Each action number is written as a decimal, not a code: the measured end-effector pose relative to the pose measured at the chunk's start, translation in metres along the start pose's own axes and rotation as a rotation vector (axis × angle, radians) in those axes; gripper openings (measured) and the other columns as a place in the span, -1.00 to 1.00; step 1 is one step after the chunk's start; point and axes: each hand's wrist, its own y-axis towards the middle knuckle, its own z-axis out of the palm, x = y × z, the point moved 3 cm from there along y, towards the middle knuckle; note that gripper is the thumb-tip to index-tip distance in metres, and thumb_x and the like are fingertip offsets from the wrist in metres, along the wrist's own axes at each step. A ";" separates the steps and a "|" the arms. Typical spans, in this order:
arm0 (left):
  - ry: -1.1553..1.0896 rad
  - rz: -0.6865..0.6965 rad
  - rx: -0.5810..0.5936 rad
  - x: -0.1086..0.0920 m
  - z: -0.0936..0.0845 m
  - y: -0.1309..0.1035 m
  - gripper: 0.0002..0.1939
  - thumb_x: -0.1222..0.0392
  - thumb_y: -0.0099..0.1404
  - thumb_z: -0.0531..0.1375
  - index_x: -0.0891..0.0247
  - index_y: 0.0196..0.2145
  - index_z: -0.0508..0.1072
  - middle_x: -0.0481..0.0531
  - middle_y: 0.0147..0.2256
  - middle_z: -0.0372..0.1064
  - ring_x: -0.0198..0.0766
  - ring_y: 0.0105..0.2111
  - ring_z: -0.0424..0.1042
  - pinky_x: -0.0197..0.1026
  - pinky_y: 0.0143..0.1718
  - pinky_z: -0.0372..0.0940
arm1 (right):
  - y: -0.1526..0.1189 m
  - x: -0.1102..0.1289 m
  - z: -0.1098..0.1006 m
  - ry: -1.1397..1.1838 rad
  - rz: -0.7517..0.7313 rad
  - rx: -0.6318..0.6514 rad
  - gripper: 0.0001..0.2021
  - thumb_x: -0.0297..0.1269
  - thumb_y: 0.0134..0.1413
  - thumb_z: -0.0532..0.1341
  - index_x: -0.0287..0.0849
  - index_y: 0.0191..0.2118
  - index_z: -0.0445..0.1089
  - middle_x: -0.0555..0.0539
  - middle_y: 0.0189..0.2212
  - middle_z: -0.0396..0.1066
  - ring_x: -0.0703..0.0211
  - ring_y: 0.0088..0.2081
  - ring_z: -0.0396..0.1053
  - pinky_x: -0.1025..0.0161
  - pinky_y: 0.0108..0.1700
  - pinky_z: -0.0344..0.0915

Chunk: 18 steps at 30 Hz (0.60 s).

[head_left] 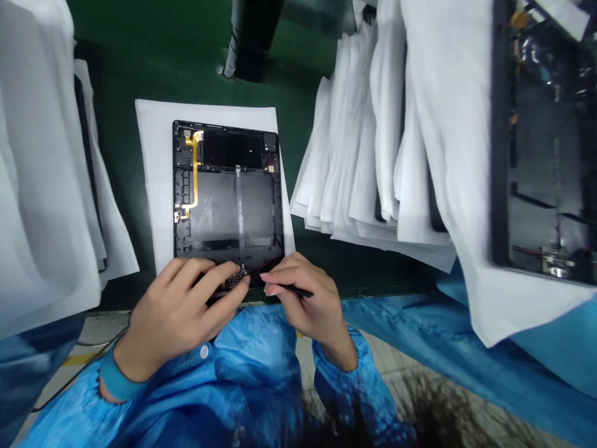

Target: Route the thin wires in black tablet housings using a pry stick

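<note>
An opened black tablet housing (214, 218) lies with its inside facing up, its lower edge nearest me. My left hand (181, 311) rests over that lower edge, its fingers spread, with two fingertips touching beside a small circuit board (233, 279). The left thumb is hidden. In my right hand (305, 292), the fingers are pinched round a slim black stick-like tool (298, 290); its working tip does not show clearly. A thin red wire (262, 267) runs near the right fingertips. A gold flex cable (194, 174) and a grey ribbon cable (239, 211) cross the housing.
Under the housing is a white foam sheet (153, 143) on the green tabletop (140, 68). White-wrapped tablet parts stand in rows at left (41, 155) and right (364, 143). Another open black housing (536, 155) sits at far right. A dark post (256, 43) rises at the back.
</note>
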 end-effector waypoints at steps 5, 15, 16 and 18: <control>-0.020 -0.004 0.002 0.001 -0.002 0.002 -0.73 0.22 0.31 0.27 0.26 -0.04 0.49 0.10 -0.13 0.52 -0.13 -0.24 0.40 -0.11 -0.32 0.30 | 0.000 0.000 0.000 -0.001 -0.005 0.001 -0.86 -0.48 0.28 0.21 -0.12 -0.12 0.44 0.00 -0.43 0.51 0.20 -0.36 0.49 0.19 -0.31 0.35; -0.026 -0.036 0.017 0.001 -0.002 0.003 -0.77 0.25 0.31 0.25 0.22 -0.06 0.48 0.07 -0.13 0.53 -0.13 -0.25 0.40 -0.09 -0.32 0.34 | -0.001 -0.003 0.001 0.025 -0.018 0.019 -0.85 -0.52 0.26 0.20 -0.14 -0.15 0.44 0.00 -0.45 0.49 0.19 -0.37 0.48 0.17 -0.30 0.32; -0.024 -0.036 0.020 0.001 -0.002 0.003 -0.77 0.24 0.31 0.25 0.21 -0.06 0.48 0.06 -0.13 0.53 -0.14 -0.25 0.41 -0.10 -0.32 0.34 | -0.001 -0.003 0.001 0.022 -0.020 0.021 -0.84 -0.53 0.26 0.19 -0.14 -0.15 0.44 0.01 -0.46 0.48 0.20 -0.38 0.47 0.18 -0.30 0.32; -0.016 -0.031 0.032 0.000 -0.002 0.002 -0.75 0.23 0.31 0.26 0.22 -0.04 0.47 0.06 -0.12 0.52 -0.14 -0.25 0.40 -0.10 -0.33 0.33 | 0.000 -0.002 0.001 0.009 -0.027 0.029 -0.82 -0.54 0.26 0.19 -0.14 -0.14 0.43 0.02 -0.47 0.48 0.21 -0.39 0.46 0.18 -0.31 0.30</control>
